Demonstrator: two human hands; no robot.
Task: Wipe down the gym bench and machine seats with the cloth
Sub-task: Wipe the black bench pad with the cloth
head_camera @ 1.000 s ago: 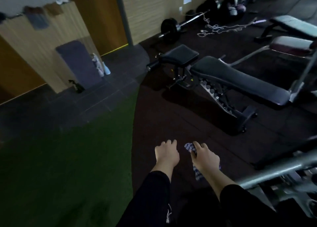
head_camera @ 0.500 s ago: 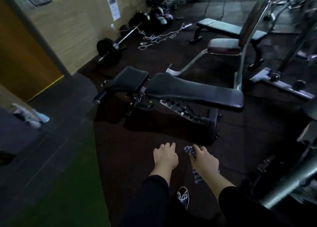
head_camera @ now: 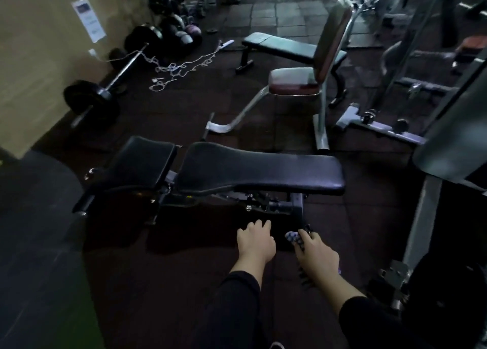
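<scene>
A: Black vinyl everywhere, lol. So where's the bench [head_camera: 259, 168] sat relative to the hands?

B: It's straight ahead and a bit above them, not touched yet. Its long axis is laid left to right across the view, with the separate seat pad [head_camera: 139, 161] at the left end. The right hand [head_camera: 317, 253] looks nearer the right end, the left hand [head_camera: 254, 243] nearer the middle.

A: And the cloth [head_camera: 293, 238]?

B: It's bunched up and gripped in the right hand, checked corner poking out past the fingers. The left hand is held loose, fingers relaxed, nothing in it. Wiping hasn't been started by the look of it. The machine seat [head_camera: 293, 83] further back is well apart.
</scene>
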